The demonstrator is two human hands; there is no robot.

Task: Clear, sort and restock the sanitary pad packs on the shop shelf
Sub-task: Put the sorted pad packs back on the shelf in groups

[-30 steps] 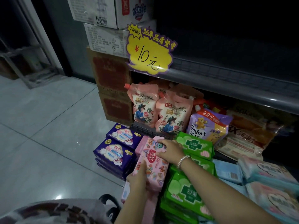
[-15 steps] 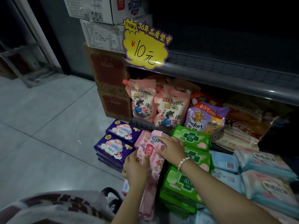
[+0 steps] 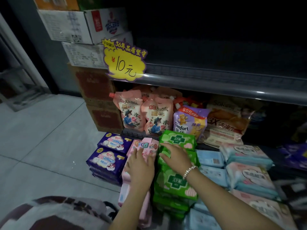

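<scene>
Stacks of sanitary pad packs lie on the floor in front of the shelf. My left hand (image 3: 140,165) rests flat on the pink packs (image 3: 146,146), fingers straight. To its right, my right hand (image 3: 174,156), with a bead bracelet at the wrist, touches the green packs (image 3: 177,181) with spread fingers. Purple packs (image 3: 108,161) are stacked at the left. Light blue packs (image 3: 210,157) and pale pink-and-blue packs (image 3: 247,176) lie at the right.
Pink detergent pouches (image 3: 141,113) and a purple Comfort pouch (image 3: 189,121) stand on the bottom shelf behind the packs. A yellow price sign (image 3: 124,63) hangs from the dark upper shelf (image 3: 232,85). Cardboard boxes (image 3: 93,87) are stacked at the left. Grey tiled floor (image 3: 41,138) spreads leftward.
Both hands have let go of the pink pack, which now lies flat on its stack. My left hand moved up onto it; my right hand shifted right onto the green packs.
</scene>
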